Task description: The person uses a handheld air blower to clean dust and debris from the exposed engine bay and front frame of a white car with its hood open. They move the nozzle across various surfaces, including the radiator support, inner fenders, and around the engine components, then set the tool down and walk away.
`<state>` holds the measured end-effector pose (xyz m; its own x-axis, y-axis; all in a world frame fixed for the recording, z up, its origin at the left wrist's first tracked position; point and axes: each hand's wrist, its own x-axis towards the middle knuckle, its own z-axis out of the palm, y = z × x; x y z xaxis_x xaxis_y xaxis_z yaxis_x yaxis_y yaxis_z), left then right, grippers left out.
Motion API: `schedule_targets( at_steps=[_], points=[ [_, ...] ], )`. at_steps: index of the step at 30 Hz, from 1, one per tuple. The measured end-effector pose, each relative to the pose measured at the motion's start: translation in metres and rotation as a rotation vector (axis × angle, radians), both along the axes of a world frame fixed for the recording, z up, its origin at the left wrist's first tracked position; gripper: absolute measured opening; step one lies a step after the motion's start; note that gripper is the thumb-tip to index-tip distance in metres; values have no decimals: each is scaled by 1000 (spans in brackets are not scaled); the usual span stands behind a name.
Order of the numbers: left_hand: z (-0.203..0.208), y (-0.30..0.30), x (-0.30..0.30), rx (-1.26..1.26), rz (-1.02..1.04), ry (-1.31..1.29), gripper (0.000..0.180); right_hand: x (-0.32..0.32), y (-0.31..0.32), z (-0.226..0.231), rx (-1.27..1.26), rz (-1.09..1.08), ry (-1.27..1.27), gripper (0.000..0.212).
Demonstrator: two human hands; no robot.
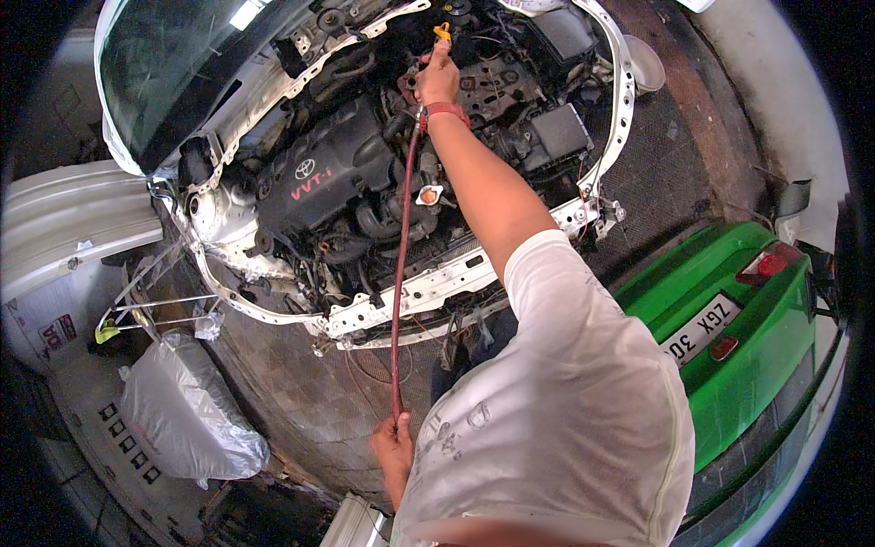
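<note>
A long red hose [402, 264] runs from my left hand up across the front of the car to my right hand. My left hand [394, 447] is closed round its lower part, low by my body. My right hand [439, 80] reaches deep over the engine bay, closed at the hose's upper end, where a metal fitting shows by the wrist. The tool at that end, if any, is hidden by my fingers. Just beyond the fingertips is a yellow-orange piece [442, 32]. A black engine cover [319, 169] lies to the left of the hose.
The open car's white front frame [428, 290] curves between me and the engine. A round metal cap [429, 195] and a black box [558, 133] sit in the bay. A green car [729, 346] stands at right. A silver-covered bundle [187, 406] and a metal stand are at left.
</note>
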<state>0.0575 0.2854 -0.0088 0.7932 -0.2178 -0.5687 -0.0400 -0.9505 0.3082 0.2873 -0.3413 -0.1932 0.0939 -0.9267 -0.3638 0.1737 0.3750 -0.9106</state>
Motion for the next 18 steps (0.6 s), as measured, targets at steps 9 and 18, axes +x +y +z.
schedule_targets(
  at_steps=[9, 18],
  points=[
    [6, -55, 15, -200, -112, 17, 43, -41, -102, 65, -77, -171, -303, 73],
    [11, -95, 32, -379, -195, -38, 36, -66, -165, 128, -65, -161, -164, 81]
  ],
)
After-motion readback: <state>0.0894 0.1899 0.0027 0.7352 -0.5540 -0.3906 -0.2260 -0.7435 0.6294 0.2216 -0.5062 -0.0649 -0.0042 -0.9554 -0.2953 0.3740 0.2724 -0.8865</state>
